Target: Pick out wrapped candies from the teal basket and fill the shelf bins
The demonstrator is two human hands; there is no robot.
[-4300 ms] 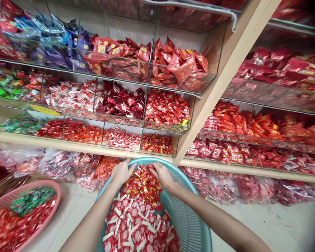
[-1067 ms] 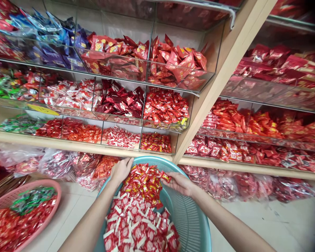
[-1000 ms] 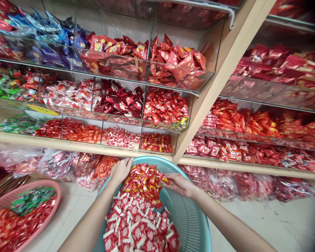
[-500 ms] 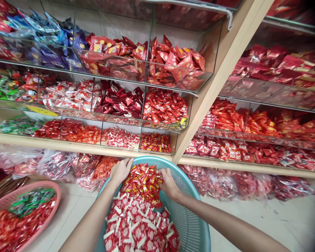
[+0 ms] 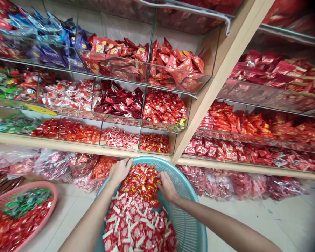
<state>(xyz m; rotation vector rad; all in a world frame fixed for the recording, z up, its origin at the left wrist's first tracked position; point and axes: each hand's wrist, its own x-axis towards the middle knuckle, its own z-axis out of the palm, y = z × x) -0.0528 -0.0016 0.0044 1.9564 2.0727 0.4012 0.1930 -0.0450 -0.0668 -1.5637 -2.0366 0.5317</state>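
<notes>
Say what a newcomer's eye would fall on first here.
Probably the teal basket at bottom centre, with red-and-yellow sweets at its far end, between the left hand and right hand, and red-and-white sweets nearer. Then the blue packets at upper left, standing out on shelves of mostly red ones.

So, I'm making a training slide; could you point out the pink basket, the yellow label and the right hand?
Pink basket [image 5: 54, 200]: head view, rim.
Yellow label [image 5: 40, 109]: head view, middle.
Right hand [image 5: 168, 187]: head view, back.
</notes>
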